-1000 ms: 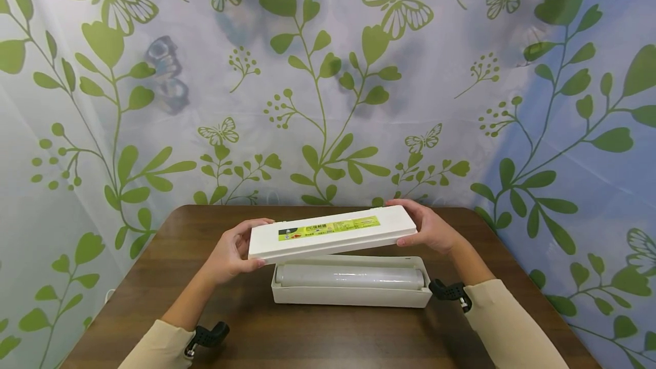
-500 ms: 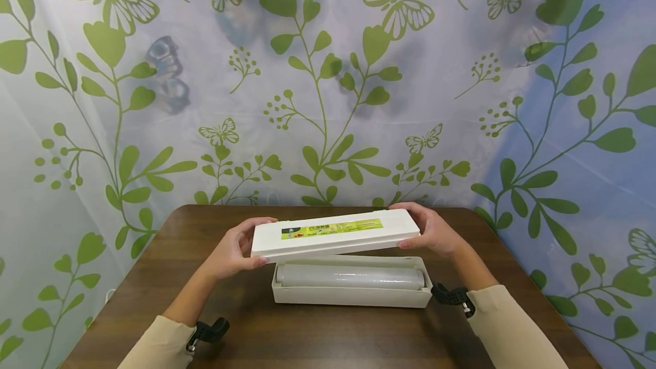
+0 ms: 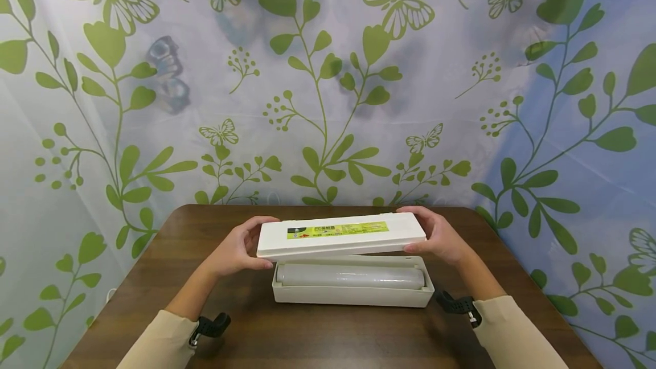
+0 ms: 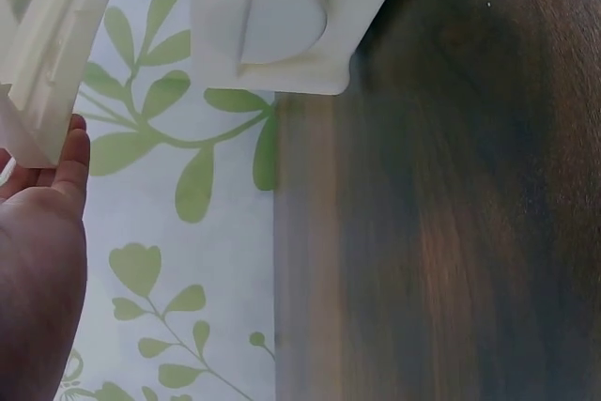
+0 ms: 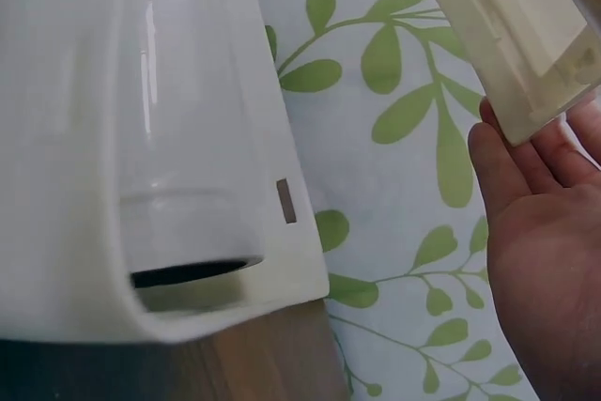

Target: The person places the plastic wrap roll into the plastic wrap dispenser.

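At the centre of the head view, a long white lid [image 3: 340, 236] with a green label is held level just above an open white dispenser box [image 3: 352, 295], in which a roll of cling film [image 3: 351, 277] lies lengthwise. The lid's left end is gripped by the left hand [image 3: 237, 250], thumb below and fingers over the top; its right end is gripped likewise by the right hand [image 3: 437, 236]. The box rests on a dark wooden table [image 3: 318, 335], backed by a pale curtain [image 3: 328, 73] printed with green leaves and butterflies.

Toward the upper left of the left wrist view, the lid's end [image 4: 47, 53] is seen resting against the fingers [image 4: 68, 152], with the box end [image 4: 291, 16] apart at top centre. A slip could be expected here if this hold loosened.

Along the left of the right wrist view, the box [image 5: 141, 138] and its roll are seen, with the lid [image 5: 512, 39] at upper right against the palm [image 5: 540, 223]. If the lid were lowered askew, it might catch the rim or pinch the film.
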Demonstrator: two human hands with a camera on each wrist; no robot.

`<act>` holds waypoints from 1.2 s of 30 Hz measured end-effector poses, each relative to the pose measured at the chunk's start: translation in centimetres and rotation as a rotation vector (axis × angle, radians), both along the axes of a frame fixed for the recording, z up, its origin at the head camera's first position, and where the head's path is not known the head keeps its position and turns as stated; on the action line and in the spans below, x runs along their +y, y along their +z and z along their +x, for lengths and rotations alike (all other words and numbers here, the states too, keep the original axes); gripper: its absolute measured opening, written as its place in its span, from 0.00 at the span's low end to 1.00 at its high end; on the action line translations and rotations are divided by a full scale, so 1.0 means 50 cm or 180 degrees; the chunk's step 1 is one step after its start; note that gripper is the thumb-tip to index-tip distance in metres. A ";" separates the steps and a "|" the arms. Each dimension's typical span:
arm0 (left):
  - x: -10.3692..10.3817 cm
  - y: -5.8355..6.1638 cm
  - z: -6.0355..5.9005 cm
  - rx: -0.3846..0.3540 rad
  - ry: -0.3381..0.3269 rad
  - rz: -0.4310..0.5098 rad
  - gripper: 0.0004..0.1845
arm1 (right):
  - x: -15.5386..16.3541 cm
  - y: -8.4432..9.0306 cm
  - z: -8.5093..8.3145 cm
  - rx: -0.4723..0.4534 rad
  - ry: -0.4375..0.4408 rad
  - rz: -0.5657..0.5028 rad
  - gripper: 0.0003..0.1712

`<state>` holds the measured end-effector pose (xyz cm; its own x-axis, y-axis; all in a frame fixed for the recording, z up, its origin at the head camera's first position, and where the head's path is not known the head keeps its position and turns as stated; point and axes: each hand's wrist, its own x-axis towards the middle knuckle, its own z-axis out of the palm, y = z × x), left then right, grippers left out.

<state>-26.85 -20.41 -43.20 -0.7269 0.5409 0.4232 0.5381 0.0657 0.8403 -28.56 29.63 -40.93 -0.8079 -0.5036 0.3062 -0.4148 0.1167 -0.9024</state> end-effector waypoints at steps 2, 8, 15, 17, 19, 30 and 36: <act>0.002 0.000 0.000 -0.0008 0.0008 -0.0017 0.47 | 0.003 -0.003 0.003 0.0006 0.0014 -0.0029 0.47; 0.006 -0.003 -0.005 0.0035 0.0044 -0.0092 0.42 | 0.015 -0.016 0.014 0.0045 0.0032 0.0054 0.47; 0.008 -0.020 -0.010 0.0037 0.0078 -0.0167 0.40 | 0.024 -0.026 0.036 0.0025 -0.0057 0.0168 0.49; 0.010 -0.025 -0.011 0.0027 0.0091 -0.0159 0.40 | 0.025 -0.030 0.041 0.0024 -0.0075 0.0192 0.49; 0.012 -0.028 -0.010 0.0017 0.0097 -0.0154 0.40 | 0.026 -0.035 0.046 0.0031 -0.0068 0.0206 0.48; 0.021 -0.035 0.001 -0.0091 0.0164 -0.0258 0.41 | 0.034 -0.065 0.063 0.0023 -0.0215 0.0284 0.47; 0.025 -0.046 0.005 -0.0091 0.0205 -0.0365 0.41 | 0.033 -0.079 0.075 0.0084 -0.0262 0.0250 0.48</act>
